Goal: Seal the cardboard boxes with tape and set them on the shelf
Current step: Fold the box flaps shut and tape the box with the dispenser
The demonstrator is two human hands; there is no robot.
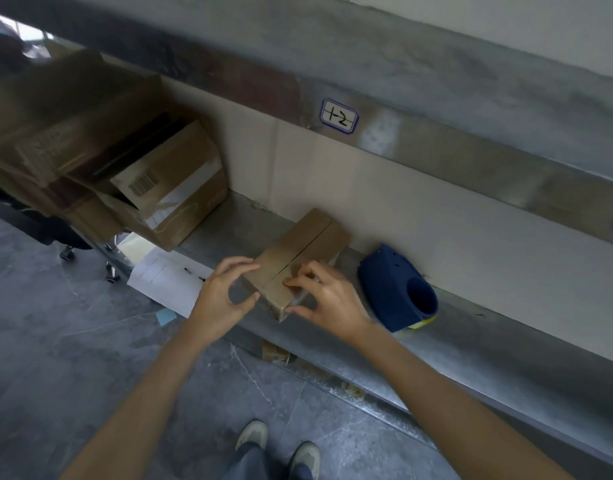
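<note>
A small brown cardboard box (pixel 300 251) lies on the metal shelf (pixel 471 341), its top flaps closed with the middle seam showing. My left hand (pixel 225 292) curls round the box's near left corner, fingers on top and thumb at the end face. My right hand (pixel 327 296) pinches a strip of clear tape against the near end of the box, fingertips at the seam. A blue tape dispenser (pixel 398 289) with a yellow edge lies on the shelf just right of my right hand.
Larger cardboard boxes (pixel 166 188) are piled at the shelf's left end. A white label (pixel 339 116) marks the shelf beam above. A white paper sheet (pixel 166 278) and a blue note (pixel 166 316) lie on the grey floor. My shoes (pixel 277 445) stand below.
</note>
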